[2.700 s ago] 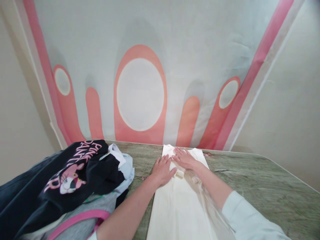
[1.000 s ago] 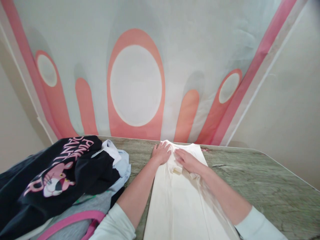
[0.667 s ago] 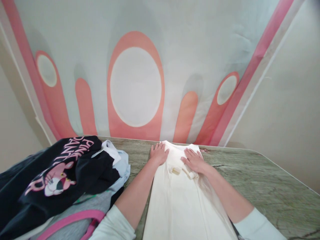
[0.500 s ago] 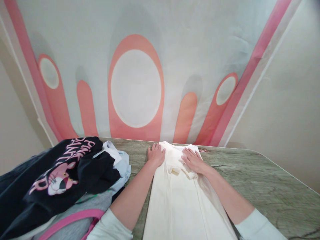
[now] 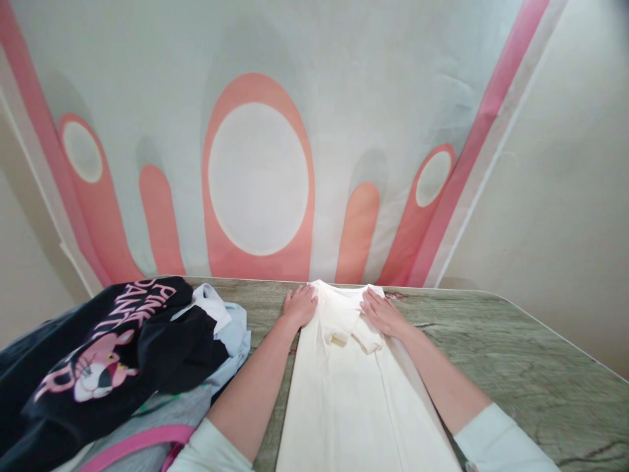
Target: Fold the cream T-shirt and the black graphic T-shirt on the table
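Well to the left of the cream garment (image 5: 361,400), a black sweatshirt (image 5: 171,354) with pink PINK PANT... lettering and a Pink Panther head lies heaped. Beneath it, a grey garment (image 5: 184,410) with a bright pink band (image 5: 142,442) shows, nearer the wearer than the cream garment's collar. On the heap's side facing the cream garment, a pale blue garment (image 5: 238,331) and a white piece of cloth (image 5: 211,305) poke out. The left hand (image 5: 299,307) lies palm down at the cream garment's left shoulder edge, fingers extended and slightly parted, closed on nothing. The cream garment itself lies lengthwise on the wood-grain table (image 5: 496,354), scooped neckline away from the wearer, with two cuff-like folded ends lying on its upper part. Behind it stands a pale backdrop (image 5: 334,85) printed with coral arches and white ovals. The right hand (image 5: 386,313) rests flat at the cream garment's right shoulder, fingers stretched across the fabric beside the neckline, nothing gripped. Right of the cream garment, the table's greenish-brown grain runs to a rounded corner
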A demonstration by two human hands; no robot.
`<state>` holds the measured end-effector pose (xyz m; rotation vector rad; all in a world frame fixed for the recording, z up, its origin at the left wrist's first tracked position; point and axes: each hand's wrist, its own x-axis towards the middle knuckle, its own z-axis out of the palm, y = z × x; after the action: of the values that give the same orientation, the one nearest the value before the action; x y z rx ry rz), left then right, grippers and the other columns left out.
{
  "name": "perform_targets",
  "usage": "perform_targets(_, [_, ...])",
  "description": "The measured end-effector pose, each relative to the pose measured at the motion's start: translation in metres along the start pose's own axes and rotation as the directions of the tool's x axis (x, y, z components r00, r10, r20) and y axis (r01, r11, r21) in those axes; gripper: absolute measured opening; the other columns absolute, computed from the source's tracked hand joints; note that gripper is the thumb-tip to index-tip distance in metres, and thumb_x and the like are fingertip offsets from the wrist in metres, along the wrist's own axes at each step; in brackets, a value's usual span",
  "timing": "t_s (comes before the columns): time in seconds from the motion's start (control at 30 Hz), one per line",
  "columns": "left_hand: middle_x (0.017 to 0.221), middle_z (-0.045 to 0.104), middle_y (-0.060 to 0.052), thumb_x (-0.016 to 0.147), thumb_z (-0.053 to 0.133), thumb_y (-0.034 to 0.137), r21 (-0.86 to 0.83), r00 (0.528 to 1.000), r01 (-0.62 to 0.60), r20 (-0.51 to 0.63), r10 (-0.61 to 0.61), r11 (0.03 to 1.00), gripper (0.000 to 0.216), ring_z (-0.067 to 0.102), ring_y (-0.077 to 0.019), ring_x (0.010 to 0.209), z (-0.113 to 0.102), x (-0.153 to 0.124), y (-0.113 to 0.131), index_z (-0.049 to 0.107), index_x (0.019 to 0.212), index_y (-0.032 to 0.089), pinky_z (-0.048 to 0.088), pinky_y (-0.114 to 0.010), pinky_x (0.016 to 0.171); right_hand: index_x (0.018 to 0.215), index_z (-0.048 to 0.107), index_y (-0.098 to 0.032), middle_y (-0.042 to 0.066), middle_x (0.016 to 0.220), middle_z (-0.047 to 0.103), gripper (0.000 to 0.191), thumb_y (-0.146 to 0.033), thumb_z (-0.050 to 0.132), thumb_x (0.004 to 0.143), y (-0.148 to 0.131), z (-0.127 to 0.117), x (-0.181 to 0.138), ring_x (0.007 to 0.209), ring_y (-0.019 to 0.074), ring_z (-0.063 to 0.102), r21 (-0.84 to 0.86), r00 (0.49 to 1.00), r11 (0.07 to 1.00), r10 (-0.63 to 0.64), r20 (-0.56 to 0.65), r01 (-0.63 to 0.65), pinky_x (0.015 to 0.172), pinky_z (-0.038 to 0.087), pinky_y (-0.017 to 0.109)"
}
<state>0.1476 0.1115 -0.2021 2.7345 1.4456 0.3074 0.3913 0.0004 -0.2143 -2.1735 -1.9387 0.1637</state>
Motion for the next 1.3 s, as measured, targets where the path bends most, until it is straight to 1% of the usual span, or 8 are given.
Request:
perform_targets(0.23, [0.141, 0.029, 0.001, 0.090, 0.023, 0.038, -0.013, 0.999, 0.031, -0.022, -0.031, 0.999, 0.044, 0.025, -0.0207, 0.128, 0.003, 0.002, -0.001, 0.033, 0.132, 0.028, 0.017, -0.043, 0.102, 0.137, 0.025, -0.020, 0.005, 0.144, 0.022, 0.062, -0.054, 0.012, 0.088, 0.023, 0.001, 0.007, 0.132, 0.0200, 0.016, -0.053, 0.989, 0.988, 0.142, -0.039, -0.144, 0.105, 0.011, 0.044])
perform_targets(0.43, [0.137, 0.037, -0.001, 0.089, 0.029, 0.034, -0.032, 0.992, 0.080, -0.097, -0.083, 0.996, 0.040, 0.030, -0.0191, 0.125, 0.002, 0.000, 0.001, 0.041, 0.126, 0.025, 0.020, -0.039, 0.102, 0.135, 0.031, -0.019, 0.007, 0.143, 0.024, 0.060, -0.052, 0.014, 0.088, 0.028, 0.007, 0.008, 0.130, 0.0212, 0.021, -0.067, 0.978, 0.981, 0.176, -0.109, -0.184, 0.104, 0.010, 0.044])
perform_targets(0.57, [0.122, 0.052, -0.005, 0.087, 0.036, 0.031, -0.058, 0.977, 0.137, -0.156, -0.144, 0.989, 0.033, 0.044, -0.0182, 0.113, -0.004, 0.000, -0.003, 0.052, 0.115, 0.022, 0.030, -0.032, 0.095, 0.132, 0.035, -0.020, 0.006, 0.142, 0.029, 0.058, -0.051, 0.013, 0.088, 0.025, 0.006, 0.006, 0.129, 0.0212, 0.022, -0.046, 0.965, 0.980, 0.184, -0.187, -0.195, 0.103, 0.012, 0.044])
perform_targets(0.7, [0.105, 0.060, -0.006, 0.084, 0.043, 0.037, -0.083, 0.955, 0.218, -0.188, -0.230, 0.972, 0.028, 0.052, -0.0206, 0.100, -0.011, -0.001, -0.008, 0.062, 0.098, 0.023, 0.038, -0.031, 0.085, 0.131, 0.036, -0.020, 0.006, 0.140, 0.031, 0.055, -0.049, 0.016, 0.089, 0.021, 0.004, 0.005, 0.129, 0.0205, 0.023, -0.058, 0.954, 0.984, 0.151, -0.259, -0.171, 0.104, 0.010, 0.043])
perform_targets(0.8, [0.100, 0.061, -0.005, 0.082, 0.046, 0.043, -0.098, 0.943, 0.256, -0.193, -0.271, 0.962, 0.028, 0.053, -0.0217, 0.097, -0.014, -0.001, -0.008, 0.066, 0.090, 0.024, 0.040, -0.032, 0.082, 0.130, 0.038, -0.020, 0.007, 0.139, 0.034, 0.053, -0.047, 0.017, 0.090, 0.019, 0.004, 0.004, 0.128, 0.0206, 0.024, -0.068, 0.955, 0.985, 0.136, -0.264, -0.159, 0.103, 0.010, 0.044])
perform_targets(0.93, [0.099, 0.062, -0.005, 0.079, 0.048, 0.045, -0.114, 0.937, 0.276, -0.190, -0.294, 0.954, 0.028, 0.054, -0.0219, 0.096, -0.015, -0.001, -0.006, 0.067, 0.087, 0.026, 0.040, -0.032, 0.080, 0.127, 0.042, -0.019, 0.007, 0.136, 0.039, 0.052, -0.046, 0.017, 0.090, 0.017, 0.003, 0.003, 0.127, 0.0207, 0.027, -0.062, 0.956, 0.987, 0.129, -0.264, -0.150, 0.103, 0.011, 0.043])
perform_targets(1.1, [0.094, 0.066, -0.004, 0.079, 0.049, 0.039, -0.135, 0.932, 0.295, -0.179, -0.317, 0.946, 0.024, 0.057, -0.0199, 0.090, -0.014, 0.002, -0.005, 0.069, 0.082, 0.027, 0.040, -0.029, 0.075, 0.124, 0.045, -0.022, 0.005, 0.135, 0.040, 0.048, -0.044, 0.019, 0.091, 0.016, 0.002, 0.003, 0.127, 0.0202, 0.027, -0.072, 0.963, 0.987, 0.121, -0.242, -0.142, 0.103, 0.010, 0.045])
perform_targets(1.3, [0.087, 0.067, -0.002, 0.076, 0.050, 0.032, -0.153, 0.930, 0.309, -0.159, -0.332, 0.939, 0.019, 0.060, -0.0181, 0.081, -0.014, 0.006, -0.009, 0.069, 0.077, 0.027, 0.040, -0.027, 0.069, 0.126, 0.043, -0.023, 0.003, 0.136, 0.039, 0.050, -0.046, 0.016, 0.091, 0.019, 0.005, 0.004, 0.126, 0.0207, 0.028, -0.101, 0.972, 0.985, 0.113, -0.206, -0.136, 0.102, 0.011, 0.046])
